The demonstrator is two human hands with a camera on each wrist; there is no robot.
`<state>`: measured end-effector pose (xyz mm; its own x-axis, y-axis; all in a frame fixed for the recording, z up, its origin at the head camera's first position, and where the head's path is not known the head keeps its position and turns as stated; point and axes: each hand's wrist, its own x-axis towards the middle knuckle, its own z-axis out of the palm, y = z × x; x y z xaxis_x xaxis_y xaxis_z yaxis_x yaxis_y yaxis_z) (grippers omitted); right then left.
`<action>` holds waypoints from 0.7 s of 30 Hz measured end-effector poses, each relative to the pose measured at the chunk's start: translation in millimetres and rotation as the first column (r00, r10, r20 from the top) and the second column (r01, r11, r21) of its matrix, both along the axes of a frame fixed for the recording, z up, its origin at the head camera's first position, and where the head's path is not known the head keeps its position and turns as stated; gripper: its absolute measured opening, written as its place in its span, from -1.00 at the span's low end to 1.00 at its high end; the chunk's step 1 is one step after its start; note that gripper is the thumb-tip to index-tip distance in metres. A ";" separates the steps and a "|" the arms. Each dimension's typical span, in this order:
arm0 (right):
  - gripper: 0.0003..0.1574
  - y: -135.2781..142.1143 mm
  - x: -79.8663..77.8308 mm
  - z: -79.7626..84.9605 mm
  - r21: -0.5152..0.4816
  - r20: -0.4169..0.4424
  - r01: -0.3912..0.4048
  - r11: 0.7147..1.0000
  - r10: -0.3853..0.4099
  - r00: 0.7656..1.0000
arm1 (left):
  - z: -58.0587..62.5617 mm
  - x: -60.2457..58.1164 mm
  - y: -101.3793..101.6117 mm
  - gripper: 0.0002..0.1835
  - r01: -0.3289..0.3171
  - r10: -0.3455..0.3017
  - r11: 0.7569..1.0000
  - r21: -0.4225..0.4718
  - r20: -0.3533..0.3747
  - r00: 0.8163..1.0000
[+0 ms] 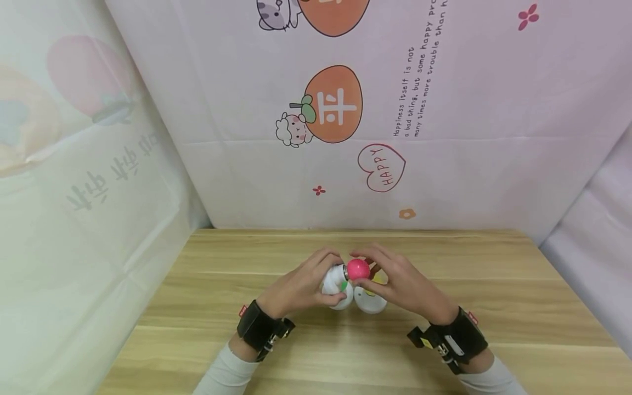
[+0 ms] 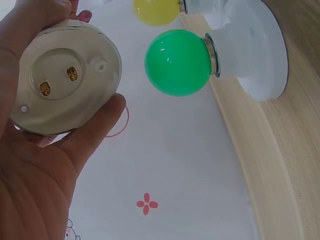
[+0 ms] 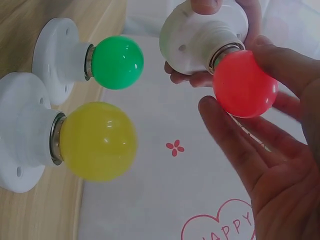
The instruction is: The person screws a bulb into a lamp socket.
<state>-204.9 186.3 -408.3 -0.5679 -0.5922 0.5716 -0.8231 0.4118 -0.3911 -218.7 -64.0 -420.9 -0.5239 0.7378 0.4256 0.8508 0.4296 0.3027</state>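
My left hand [image 1: 308,280] grips a white round lamp holder [image 3: 180,42] by its base, tilted up off the table. Its underside, with two brass screw terminals [image 2: 72,74], faces the left wrist camera. A pink-red bulb [image 1: 358,269] sits in the holder's socket, a metal ring of its cap showing at the socket mouth. Around this bulb curl the fingers of my right hand [image 1: 402,280], their tips on its sides. Just below the hands stand two more white holders, one with a green bulb [image 2: 177,62], the other with a yellow bulb [image 3: 98,141].
The two standing holders are side by side on the wood-grain table [image 1: 316,356], close beneath my hands. A white printed cloth [image 1: 247,164] hangs behind the table's far edge, and more cloth [image 1: 74,247] hangs along the left.
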 end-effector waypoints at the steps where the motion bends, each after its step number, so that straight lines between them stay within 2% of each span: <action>1: -0.37 -0.6 0.2 0.5 -0.007 -0.009 -0.010 1.000 0.010 1.000 | 0.2 -0.1 -0.3 -0.42 0.003 -0.003 1.000 0.005 0.002 1.000; 4: -0.42 -1.6 0.8 1.7 -0.014 -0.037 -0.026 1.000 0.026 0.999 | 0.7 -0.9 -0.8 -0.42 0.014 -0.014 1.000 0.018 0.003 1.000; 10: -0.30 -1.3 1.2 2.5 0.011 -0.069 -0.031 0.999 0.032 0.997 | 0.9 -2.8 -1.4 -0.42 0.032 -0.032 0.999 0.032 -0.009 0.999; 21: -0.28 0.1 1.4 1.3 -0.001 -0.025 -0.046 0.999 0.046 0.999 | 1.0 -2.4 -0.8 -0.43 0.024 -0.024 0.999 0.030 0.001 1.000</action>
<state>-203.5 186.4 -407.0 -0.5254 -0.6164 0.5865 -0.8508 0.3727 -0.3705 -221.1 -64.9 -419.9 -0.5068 0.7369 0.4473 0.8604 0.3998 0.3161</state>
